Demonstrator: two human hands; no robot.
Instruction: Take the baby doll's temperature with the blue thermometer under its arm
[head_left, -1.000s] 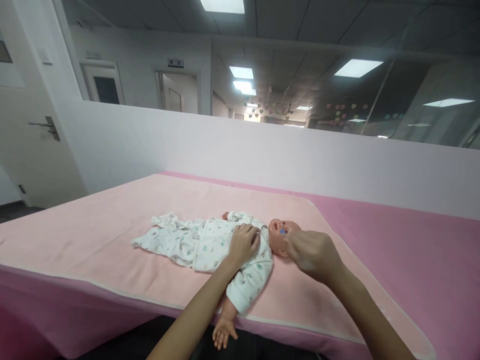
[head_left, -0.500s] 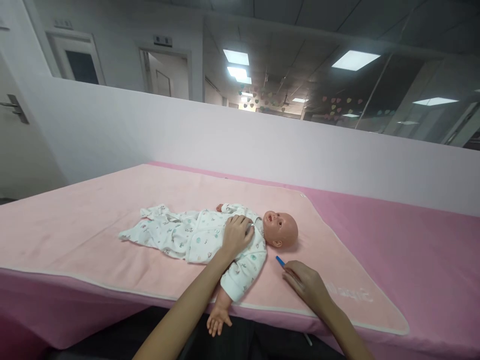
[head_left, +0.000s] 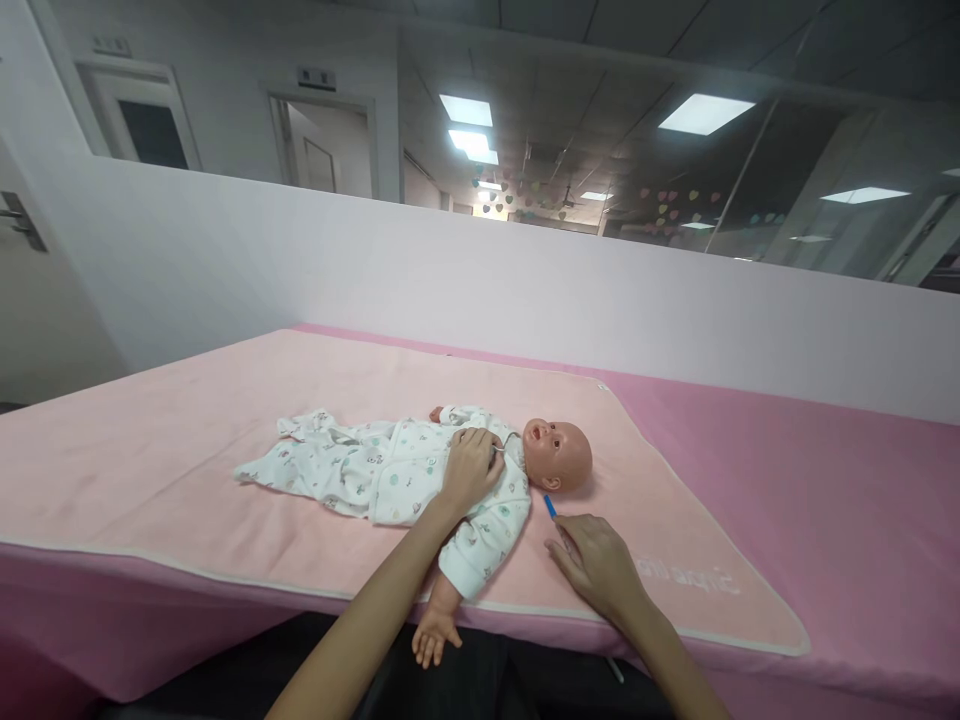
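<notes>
A baby doll [head_left: 405,485] in white printed clothes lies on its back, its bald head [head_left: 562,455] to the right and its near arm hanging over the table edge. My left hand [head_left: 472,465] rests on the doll's chest near the collar. Its fingers are curled, and a small dark and pale thing shows by the fingertips, too hidden to name. Just below the doll's head, my right hand [head_left: 596,560] pinches a slim blue stick [head_left: 550,507] between thumb and fingers. The blue end points toward the doll's ear; the rest is inside the hand.
The doll lies on a light pink blanket [head_left: 225,390] with a white border, spread over a darker pink cloth [head_left: 750,450]. A low white wall [head_left: 480,280] with glass above stands behind the table. A door handle [head_left: 24,220] shows at far left.
My right hand has shifted slightly left and up, and the blue stick now points more steeply toward the doll's head. My left hand stays on the chest. The view has moved a little.
</notes>
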